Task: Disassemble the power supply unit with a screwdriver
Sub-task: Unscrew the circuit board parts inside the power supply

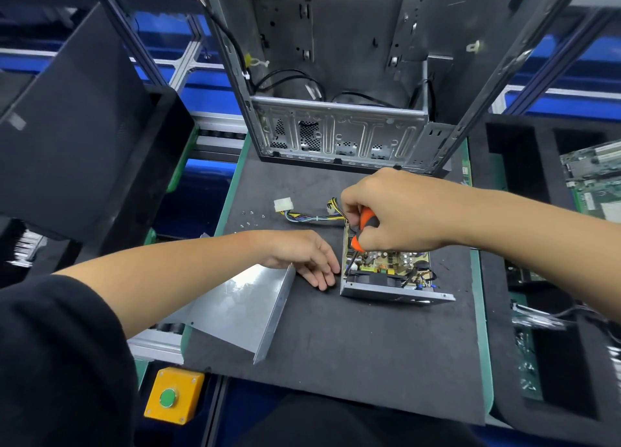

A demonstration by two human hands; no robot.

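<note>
The power supply unit (393, 278) lies open on the dark mat (353, 346), its circuit board and fan exposed. My right hand (396, 211) grips an orange and black screwdriver (364, 226) whose shaft points down into the unit's left side. My left hand (305, 257) rests with relaxed fingers on the mat, fingertips touching the unit's left wall. The removed metal cover (245, 312) lies left of the unit, under my left wrist. A bundle of coloured cables with a white connector (284, 205) trails from the unit's back.
An empty computer case (339, 104) stands upright at the mat's far edge. Several small screws (250, 218) lie on the mat at left. Black foam trays sit at left and right; the right one holds circuit boards (591, 178). A yellow box with a green button (173, 396) sits at the near left.
</note>
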